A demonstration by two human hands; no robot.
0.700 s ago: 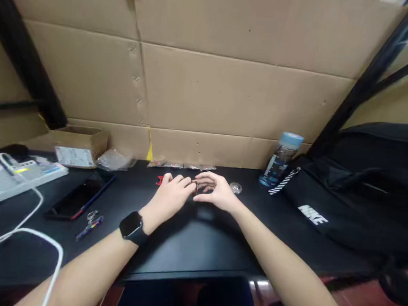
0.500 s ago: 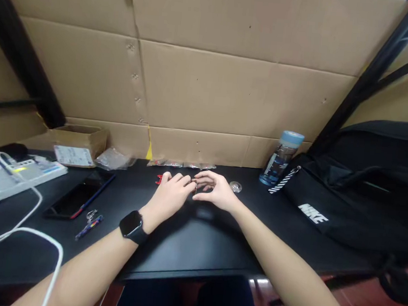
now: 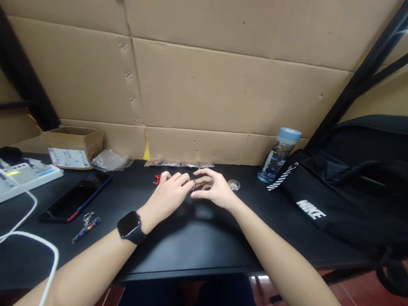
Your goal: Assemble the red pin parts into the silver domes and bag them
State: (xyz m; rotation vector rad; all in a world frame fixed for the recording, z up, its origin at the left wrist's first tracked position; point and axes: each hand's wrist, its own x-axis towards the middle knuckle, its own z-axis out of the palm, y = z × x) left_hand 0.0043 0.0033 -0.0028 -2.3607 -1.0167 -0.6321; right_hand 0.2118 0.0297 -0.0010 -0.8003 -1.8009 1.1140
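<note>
Over the desk (image 3: 198,255), nearer its far edge, a thin loop (image 3: 194,186) stands roughly upright, seemingly pinched by the left hand (image 3: 166,192), while the right hand (image 3: 218,191) curves its parted fingers just beside it.

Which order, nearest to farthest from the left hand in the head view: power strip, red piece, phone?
From the left hand:
1. Red piece: right beside it, on its left, partly hidden.
2. Phone: farther left on the table.
3. Power strip: farthest left, beyond the phone.
</note>
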